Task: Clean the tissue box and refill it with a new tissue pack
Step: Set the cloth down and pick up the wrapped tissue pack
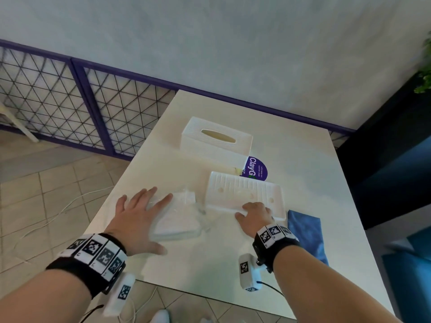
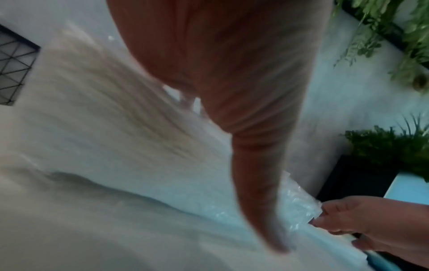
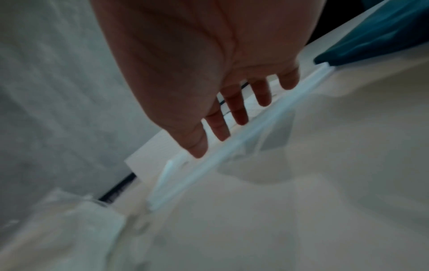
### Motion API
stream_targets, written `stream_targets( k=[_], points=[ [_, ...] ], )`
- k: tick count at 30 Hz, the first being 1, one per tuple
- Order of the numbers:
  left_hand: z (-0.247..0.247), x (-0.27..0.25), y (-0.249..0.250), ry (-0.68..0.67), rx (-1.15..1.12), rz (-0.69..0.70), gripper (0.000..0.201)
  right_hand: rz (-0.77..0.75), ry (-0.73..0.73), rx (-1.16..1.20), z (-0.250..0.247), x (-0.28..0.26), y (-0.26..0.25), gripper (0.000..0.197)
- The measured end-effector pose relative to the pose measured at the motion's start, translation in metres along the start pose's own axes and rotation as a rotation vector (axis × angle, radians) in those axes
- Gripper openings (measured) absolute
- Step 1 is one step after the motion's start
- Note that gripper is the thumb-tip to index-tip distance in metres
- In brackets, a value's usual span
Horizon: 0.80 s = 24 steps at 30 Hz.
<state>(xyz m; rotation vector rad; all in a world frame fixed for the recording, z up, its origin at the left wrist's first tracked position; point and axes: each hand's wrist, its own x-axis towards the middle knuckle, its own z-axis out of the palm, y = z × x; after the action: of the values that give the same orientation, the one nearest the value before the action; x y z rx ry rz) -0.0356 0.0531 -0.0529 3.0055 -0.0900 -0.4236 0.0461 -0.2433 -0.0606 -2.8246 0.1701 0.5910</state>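
Your white textured plastic tissue box (image 1: 215, 141) stands empty at the table's far middle. Its white ribbed base panel (image 1: 245, 197) lies nearer; your right hand (image 1: 254, 214) curls over the panel's near edge, likely to lift it. Your left hand (image 1: 140, 217) lies flat, fingers spread, pinning the clear-wrapped white tissue pack (image 1: 175, 217). A folded blue cloth (image 1: 307, 234) waits right. The pale table (image 1: 233, 264) leaves open room near you.
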Motion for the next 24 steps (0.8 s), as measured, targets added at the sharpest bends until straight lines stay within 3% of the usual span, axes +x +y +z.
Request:
stream_targets(
  k=[4,8,10,16,19,24],
  points=[
    [-0.001,0.002,0.0,0.085,-0.024,-0.007,0.096,-0.251,0.059,0.206,-0.007,-0.006,-0.038,0.032],
    [0.007,0.007,-0.004,0.022,-0.027,-0.049,0.083,-0.442,-0.151,0.283,0.004,-0.016,-0.084,0.037],
    [0.014,0.007,-0.003,-0.027,-0.022,-0.071,0.083,-0.445,-0.193,0.205,0.012,-0.015,-0.099,0.039],
    [0.025,0.006,-0.004,-0.03,-0.044,-0.088,0.081,-0.47,-0.104,0.056,0.015,-0.011,-0.107,0.039],
    [0.027,0.007,-0.005,-0.027,-0.053,-0.085,0.081,-0.479,-0.146,0.029,0.012,-0.01,-0.101,0.033],
    [0.028,0.007,-0.007,-0.039,-0.047,-0.08,0.082,-0.477,-0.202,-0.009,0.004,-0.011,-0.103,0.042]
  ],
)
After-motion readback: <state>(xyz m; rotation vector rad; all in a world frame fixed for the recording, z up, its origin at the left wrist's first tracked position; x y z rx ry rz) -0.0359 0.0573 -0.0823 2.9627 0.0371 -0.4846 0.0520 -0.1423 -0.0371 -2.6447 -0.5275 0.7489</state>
